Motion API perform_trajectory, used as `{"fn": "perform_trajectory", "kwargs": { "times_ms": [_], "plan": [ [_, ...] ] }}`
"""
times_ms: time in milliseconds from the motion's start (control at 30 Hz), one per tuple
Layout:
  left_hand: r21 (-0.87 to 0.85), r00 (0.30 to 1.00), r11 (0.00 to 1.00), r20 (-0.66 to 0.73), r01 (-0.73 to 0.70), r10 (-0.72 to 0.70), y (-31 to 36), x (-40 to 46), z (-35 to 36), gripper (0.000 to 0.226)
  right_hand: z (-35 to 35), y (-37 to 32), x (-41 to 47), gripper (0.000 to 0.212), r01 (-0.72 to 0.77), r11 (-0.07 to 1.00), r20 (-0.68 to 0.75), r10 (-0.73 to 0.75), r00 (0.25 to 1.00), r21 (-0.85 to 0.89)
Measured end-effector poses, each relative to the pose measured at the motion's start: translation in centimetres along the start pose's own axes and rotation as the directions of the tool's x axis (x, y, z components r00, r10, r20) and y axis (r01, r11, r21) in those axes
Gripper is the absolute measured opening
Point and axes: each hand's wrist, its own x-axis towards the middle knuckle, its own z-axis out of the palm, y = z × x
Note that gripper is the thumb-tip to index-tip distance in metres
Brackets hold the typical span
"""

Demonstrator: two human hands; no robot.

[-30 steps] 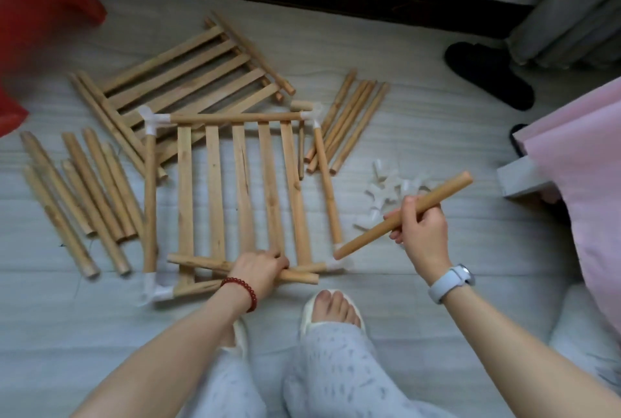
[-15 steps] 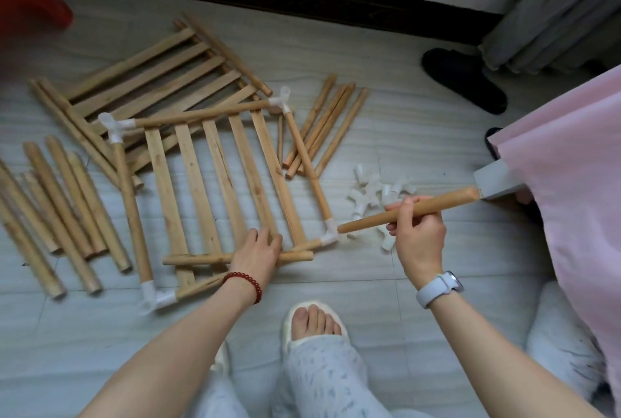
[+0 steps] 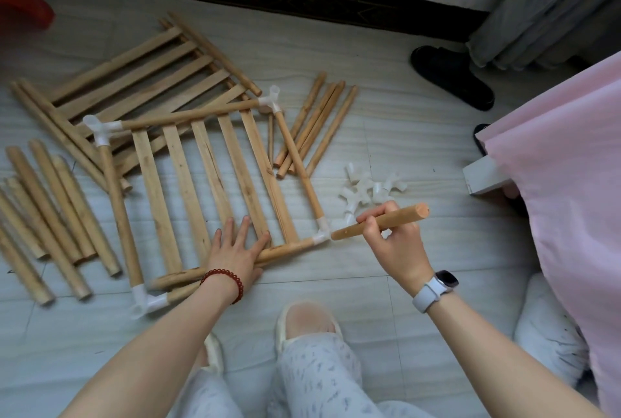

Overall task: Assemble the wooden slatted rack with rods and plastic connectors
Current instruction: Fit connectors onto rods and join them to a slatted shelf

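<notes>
One rod (image 3: 379, 222) sits gripped in the right hand (image 3: 393, 243), its near end just right of the corner connector (image 3: 321, 237) (axis roughly level); left hand (image 3: 235, 249) presses flat on the rack (image 3: 201, 182).

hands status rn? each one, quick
Left hand: open, fingers straight, pressing on the slatted frame.
Right hand: closed around a thick wooden rod, its tip at the corner connector.
</notes>
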Motion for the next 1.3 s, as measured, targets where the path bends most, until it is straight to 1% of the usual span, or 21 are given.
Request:
{"fn": "perform_trajectory", "kwargs": {
  "times_ms": [67, 200, 300, 400, 467, 567, 633, 667, 700, 733, 800, 833, 900, 933, 967, 1033, 1067, 1100, 1167, 1200, 1300],
  "plan": [
    [-0.002, 1.000, 1.000, 0.008, -0.012, 0.012, 0.0, 0.1, 0.0, 0.069, 0.0, -0.1, 0.1, 0.021, 0.020, 0.999, 0.008, -0.019, 1.000, -0.033],
    [-0.029, 0.999, 0.999, 0.026, -0.023, 0.024, -0.2, 0.1, 0.1, 0.069, 0.2, 0.2, 0.4, 0.008, 0.031, 0.991, 0.019, -0.029, 0.999, -0.131],
    [-0.023, 0.999, 1.000, 0.027, -0.018, 0.018, -0.2, 0.1, 0.3, 0.069, 0.0, 0.4, 0.6, 0.007, 0.029, 0.994, 0.009, -0.028, 1.000, -0.110],
    [-0.030, 0.999, 0.999, 0.035, -0.014, 0.015, -0.3, 0.2, 0.4, 0.068, 0.0, 0.7, 0.5, 0.008, 0.032, 0.993, 0.057, -0.025, 0.998, -0.118],
    [-0.025, 0.999, 1.000, 0.045, -0.014, 0.015, -0.3, 0.3, 0.2, 0.068, 0.4, 1.1, 0.1, 0.009, -0.014, 0.993, 0.118, 0.028, 0.993, -0.114],
    [-0.014, 0.998, 1.000, 0.054, -0.013, 0.013, -0.3, 0.4, 0.2, 0.067, 0.9, 1.3, -0.4, 0.007, -0.092, 0.995, 0.154, 0.098, 0.983, -0.045],
    [-0.008, 0.998, 1.000, 0.061, -0.010, 0.011, -0.3, 0.4, 0.1, 0.067, 0.8, 1.1, -0.3, 0.006, -0.134, 0.990, 0.199, 0.138, 0.970, -0.029],
    [-0.002, 0.998, 1.000, 0.064, -0.012, 0.012, -0.3, 0.4, 0.1, 0.067, 0.6, 0.7, -0.2, 0.008, -0.135, 0.990, 0.199, 0.138, 0.970, -0.032],
    [0.004, 0.998, 1.000, 0.068, -0.012, 0.012, -0.3, 0.5, 0.0, 0.067, 0.4, 0.2, -0.2, 0.014, -0.103, 0.994, 0.146, 0.107, 0.984, -0.034],
    [0.010, 0.997, 1.000, 0.072, -0.011, 0.010, -0.3, 0.5, 0.0, 0.067, 0.3, -0.4, -0.2, 0.022, -0.050, 0.998, 0.039, 0.051, 0.998, -0.028],
    [0.010, 0.997, 1.000, 0.081, -0.007, 0.006, -0.2, 0.5, -0.2, 0.067, -0.1, -1.9, -0.2, 0.031, 0.027, 0.999, -0.198, -0.034, 0.980, -0.040],
    [0.009, 0.996, 1.000, 0.086, -0.007, 0.006, -0.2, 0.4, -0.2, 0.068, -0.3, -2.6, -0.2, 0.034, 0.013, 0.998, -0.268, -0.031, 0.963, -0.069],
    [0.008, 0.995, 1.000, 0.096, -0.010, 0.009, -0.2, 0.4, -0.4, 0.068, -0.4, -3.3, 0.1, 0.041, -0.098, 0.982, -0.308, 0.044, 0.951, -0.163],
    [0.006, 0.995, 1.000, 0.101, -0.009, 0.009, -0.2, 0.4, -0.4, 0.069, -0.4, -3.4, 0.3, 0.039, -0.152, 0.966, -0.294, 0.087, 0.952, -0.209],
    [0.005, 0.995, 1.000, 0.104, -0.009, 0.008, -0.3, 0.5, -0.4, 0.069, -0.4, -3.3, 0.3, 0.033, -0.174, 0.962, -0.268, 0.114, 0.957, -0.209],
    [0.008, 0.994, 1.000, 0.107, -0.010, 0.010, -0.3, 0.5, -0.5, 0.069, -0.7, -2.9, 0.6, 0.020, -0.159, 0.983, -0.167, 0.141, 0.976, -0.096],
    [0.007, 0.994, 1.000, 0.110, -0.012, 0.011, -0.3, 0.4, -0.5, 0.069, -1.1, -2.8, 0.7, 0.020, -0.141, 0.988, -0.096, 0.135, 0.986, -0.059],
    [0.007, 0.994, 1.000, 0.112, -0.014, 0.014, -0.3, 0.4, -0.6, 0.069, -1.6, -2.6, 0.8, 0.022, -0.119, 0.991, -0.016, 0.119, 0.993, -0.058],
    [0.009, 0.993, 1.000, 0.115, -0.017, 0.016, -0.3, 0.3, -0.6, 0.069, -2.7, -2.1, 0.9, 0.023, -0.085, 0.994, 0.125, 0.094, 0.988, -0.073],
    [0.010, 0.993, 1.000, 0.116, -0.017, 0.016, -0.3, 0.4, -0.7, 0.068, -3.1, -1.9, 1.0, 0.022, -0.088, 0.994, 0.167, 0.098, 0.981, -0.069],
    [0.015, 0.992, 1.000, 0.121, -0.021, 0.019, -0.2, 0.4, -0.9, 0.068, -3.8, -1.6, 1.0, 0.019, -0.120, 0.992, 0.195, 0.124, 0.973, -0.033]
  ]
}}
